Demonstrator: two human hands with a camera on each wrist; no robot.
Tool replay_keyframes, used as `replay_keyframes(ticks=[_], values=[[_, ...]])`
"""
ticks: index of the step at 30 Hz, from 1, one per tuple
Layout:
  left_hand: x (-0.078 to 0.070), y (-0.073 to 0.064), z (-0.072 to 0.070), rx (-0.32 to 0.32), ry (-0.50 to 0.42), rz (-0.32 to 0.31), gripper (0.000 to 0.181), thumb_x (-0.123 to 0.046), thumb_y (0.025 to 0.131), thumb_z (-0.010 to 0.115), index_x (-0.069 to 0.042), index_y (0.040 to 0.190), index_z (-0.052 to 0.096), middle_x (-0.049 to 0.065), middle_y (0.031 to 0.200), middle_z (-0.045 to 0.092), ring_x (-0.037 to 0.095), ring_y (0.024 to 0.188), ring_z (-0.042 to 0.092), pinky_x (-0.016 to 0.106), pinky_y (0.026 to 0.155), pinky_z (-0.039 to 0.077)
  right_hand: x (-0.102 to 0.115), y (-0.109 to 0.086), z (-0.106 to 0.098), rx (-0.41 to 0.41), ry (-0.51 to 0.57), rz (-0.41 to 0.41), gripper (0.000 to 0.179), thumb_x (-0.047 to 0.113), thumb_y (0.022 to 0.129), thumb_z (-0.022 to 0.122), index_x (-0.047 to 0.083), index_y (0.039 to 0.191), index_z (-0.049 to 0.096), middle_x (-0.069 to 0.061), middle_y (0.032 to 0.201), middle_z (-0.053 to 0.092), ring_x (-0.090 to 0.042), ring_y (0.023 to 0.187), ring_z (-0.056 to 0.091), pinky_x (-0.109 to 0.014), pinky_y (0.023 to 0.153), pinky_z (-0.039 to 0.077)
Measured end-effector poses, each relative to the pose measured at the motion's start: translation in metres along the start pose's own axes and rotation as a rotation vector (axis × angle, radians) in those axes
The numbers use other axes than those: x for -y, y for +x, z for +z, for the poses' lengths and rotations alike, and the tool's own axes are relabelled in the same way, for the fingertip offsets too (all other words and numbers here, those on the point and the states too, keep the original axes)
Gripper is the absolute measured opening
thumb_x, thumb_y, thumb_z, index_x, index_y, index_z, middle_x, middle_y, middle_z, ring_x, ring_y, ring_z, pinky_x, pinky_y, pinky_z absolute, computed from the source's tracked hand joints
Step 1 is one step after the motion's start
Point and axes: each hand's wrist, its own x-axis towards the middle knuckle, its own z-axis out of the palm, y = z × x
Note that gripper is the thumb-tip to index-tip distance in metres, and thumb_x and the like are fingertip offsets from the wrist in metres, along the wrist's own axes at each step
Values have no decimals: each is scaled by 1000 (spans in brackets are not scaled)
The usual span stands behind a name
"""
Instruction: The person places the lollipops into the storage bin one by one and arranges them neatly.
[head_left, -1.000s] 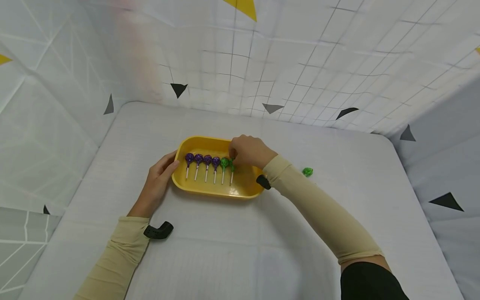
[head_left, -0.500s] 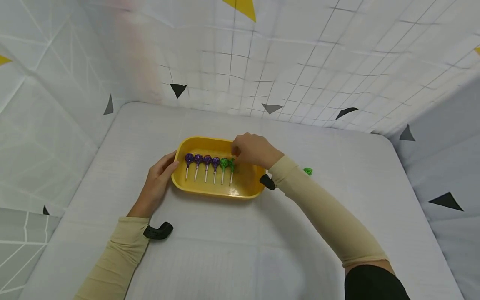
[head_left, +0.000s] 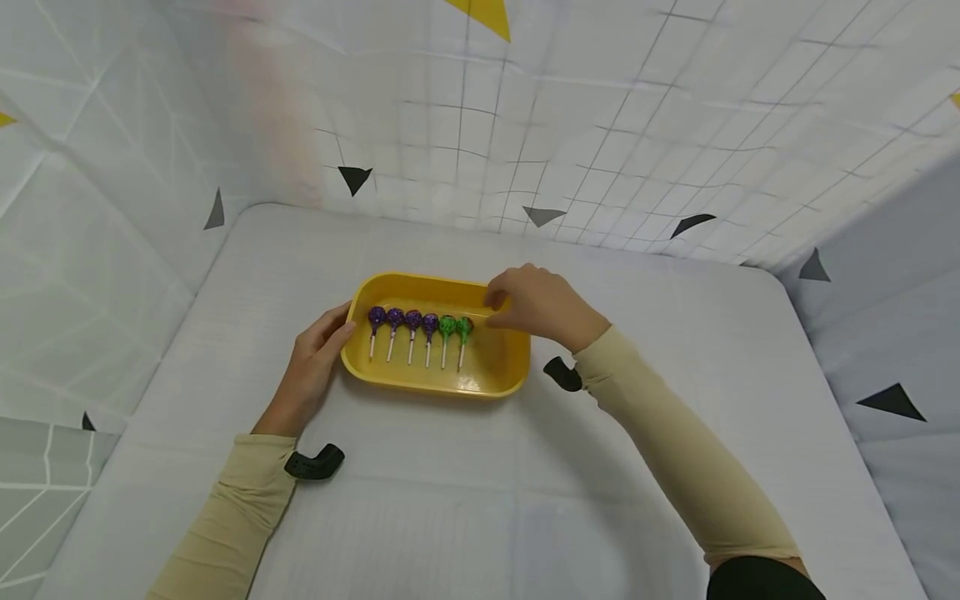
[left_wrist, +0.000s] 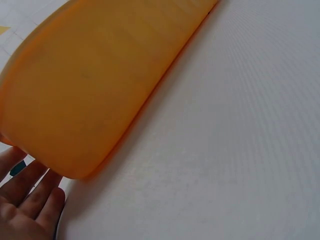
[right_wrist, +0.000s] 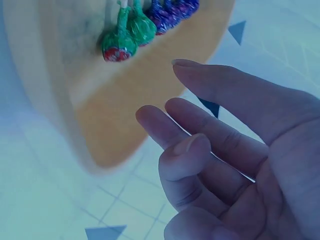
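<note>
A yellow tray holds a row of lollipops lying side by side, sticks toward me. Several have purple wrappers. At the row's right end are two green lollipops. My left hand rests against the tray's left end; in the left wrist view its fingers are extended and touch the outer wall. Over the tray's far right corner is my right hand, holding nothing. The right wrist view shows its thumb apart from loosely bent fingers, clear of the green wrappers.
The tray stands on a white-covered table. Pale sheets with black triangles and a grid pattern rise on the left, right and back. Black wrist cameras stick out from both sleeves.
My right hand has let go of the last green lollipop, which lies in the row, and has moved right. The green wrapper outside the tray is now covered by my arm.
</note>
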Motion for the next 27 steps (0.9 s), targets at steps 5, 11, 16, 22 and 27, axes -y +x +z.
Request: replay_keyframes(ticks=[5,11,16,22,27], values=[[0,0,0,-4,6,4,55,-40,110,49,-13,157,44,7,162,44,24,153,38,2,110,36,-9,-16,-4,-26,54,32,34,31,92,78,11,120,76,-3,116,76,-27,113,68,-46,93,58],[0,0,1,-3,6,5,57,-42,109,49,-13,158,43,7,162,44,25,152,39,2,110,36,-21,-34,-5,-54,61,62,33,32,91,79,12,118,77,-3,116,77,-26,113,65,-47,94,57],[0,0,0,3,8,6,56,-42,109,49,-14,158,43,7,163,44,24,153,38,2,110,36,-35,-49,-4,-68,79,89,31,32,92,78,13,118,77,-5,116,77,-26,109,66,-46,92,58],[-1,1,0,2,14,8,56,-42,109,49,-13,158,43,6,163,44,24,153,38,2,111,35,-59,-68,-1,-96,138,152,27,31,93,77,15,114,78,-5,113,78,-22,85,67,-40,79,58],[-1,1,0,-3,17,4,56,-41,109,49,-13,158,43,7,163,44,25,153,38,1,110,36,-80,-81,4,-110,152,210,28,31,93,76,14,115,78,-5,113,78,-25,90,68,-43,82,58]])
